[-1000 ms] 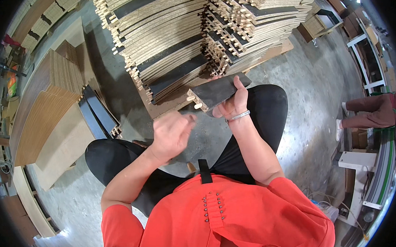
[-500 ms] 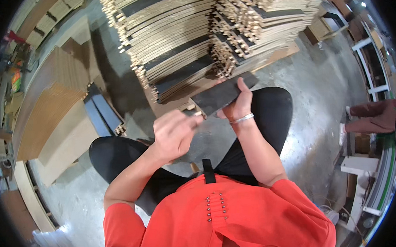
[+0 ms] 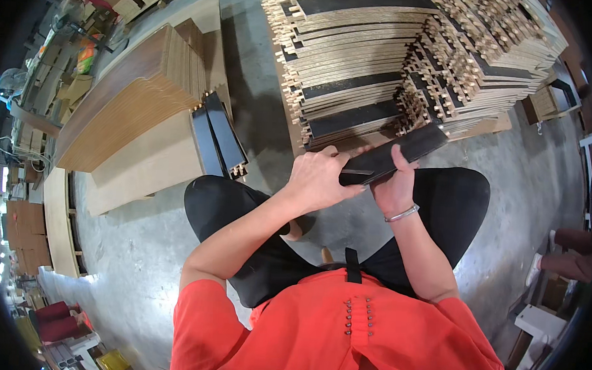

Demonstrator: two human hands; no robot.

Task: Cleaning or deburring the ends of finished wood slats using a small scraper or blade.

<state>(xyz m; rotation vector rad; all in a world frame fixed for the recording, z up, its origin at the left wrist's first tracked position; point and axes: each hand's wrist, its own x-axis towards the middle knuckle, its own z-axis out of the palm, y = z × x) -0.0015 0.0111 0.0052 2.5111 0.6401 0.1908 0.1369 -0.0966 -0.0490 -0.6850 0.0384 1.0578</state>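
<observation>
Whereas half a second ago the left hand (image 3: 320,179) hung curled and clear of the dark strip (image 3: 391,160), it has now closed the gap and rests its fingertips on the strip's near end, with what looks like a thin pale sliver pinched against it. The right hand (image 3: 395,187) grips the strip from below, thumb lying over its top face, a silver bracelet (image 3: 401,214) on the wrist. That strip sits tilted just in front of the tall stack of wooden frame pieces (image 3: 383,62), its far end almost touching the lowest layers. Both hands now share one piece, so the work seems to have passed from reaching to handling. Left of the stack lie two black-faced boards (image 3: 218,141) on the concrete floor (image 3: 138,257), beside a pile of brown panels (image 3: 133,103).
</observation>
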